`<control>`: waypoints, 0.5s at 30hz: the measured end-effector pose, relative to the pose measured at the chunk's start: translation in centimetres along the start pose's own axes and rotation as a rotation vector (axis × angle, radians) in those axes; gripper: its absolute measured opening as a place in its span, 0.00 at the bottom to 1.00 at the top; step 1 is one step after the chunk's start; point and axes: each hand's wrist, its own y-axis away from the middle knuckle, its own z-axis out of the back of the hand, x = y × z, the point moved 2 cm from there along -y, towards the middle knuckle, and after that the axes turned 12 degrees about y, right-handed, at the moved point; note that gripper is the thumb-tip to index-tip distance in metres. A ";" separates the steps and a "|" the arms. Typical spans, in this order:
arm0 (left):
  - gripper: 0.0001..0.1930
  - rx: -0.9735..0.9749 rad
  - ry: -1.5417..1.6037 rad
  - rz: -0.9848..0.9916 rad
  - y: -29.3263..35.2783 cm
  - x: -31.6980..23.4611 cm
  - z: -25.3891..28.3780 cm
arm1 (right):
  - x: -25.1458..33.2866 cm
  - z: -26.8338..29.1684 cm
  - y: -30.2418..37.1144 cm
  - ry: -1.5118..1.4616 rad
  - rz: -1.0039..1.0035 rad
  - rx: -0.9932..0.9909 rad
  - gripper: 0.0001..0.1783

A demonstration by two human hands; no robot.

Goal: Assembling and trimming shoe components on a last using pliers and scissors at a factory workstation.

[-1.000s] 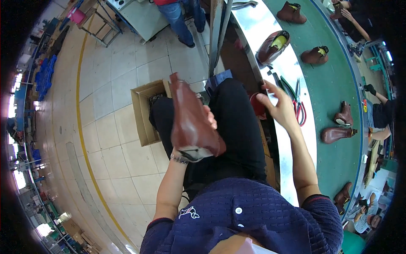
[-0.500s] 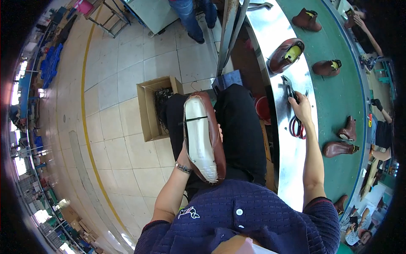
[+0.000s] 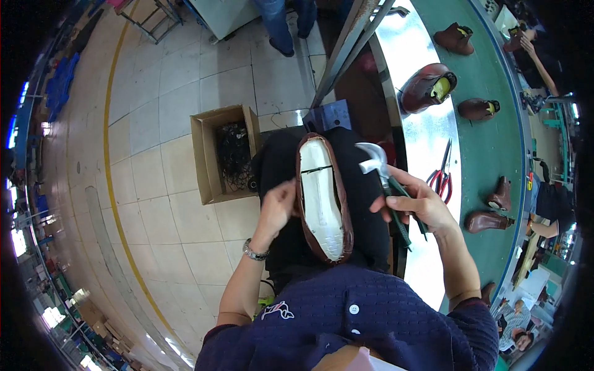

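Shoe (image 3: 324, 207) on lap (image 3: 366, 216), pliers (image 3: 381, 170) in right hand (image 3: 424, 205)

Shoe sole-up, left of counter's (image 3: 427, 266) left edge. Right grip wrapped round pliers. Left hand (image 3: 278, 209) by shoe's side, can't tell if gripping. Scissors (image 3: 441, 184) near counter's right edge.

I have the left hand (image 3: 278, 207) curled, left forearm (image 3: 240, 290) angled inward; right hand (image 3: 421, 204) closed in a grip, right forearm (image 3: 459, 263) slanting inward.

Cardboard box (image 3: 205, 157) holding dark tangle (image 3: 234, 157) on tiled floor (image 3: 185, 226); yellow line (image 3: 106, 136) at left; person in jeans (image 3: 272, 20) near pale cabinet (image 3: 228, 15).
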 end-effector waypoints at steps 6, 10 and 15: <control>0.25 0.158 0.252 -0.555 -2.3 -6.5 -2.6 | 3.5 -3.2 -3.0 -0.054 -0.015 0.316 0.36; 0.21 0.099 0.132 -0.544 -3.2 -6.6 -4.3 | 4.3 -3.6 -4.3 0.023 -0.152 0.220 0.34; 0.19 0.014 0.122 -0.605 -3.0 -7.0 -4.6 | 5.4 -4.2 -4.4 0.097 -0.178 0.168 0.33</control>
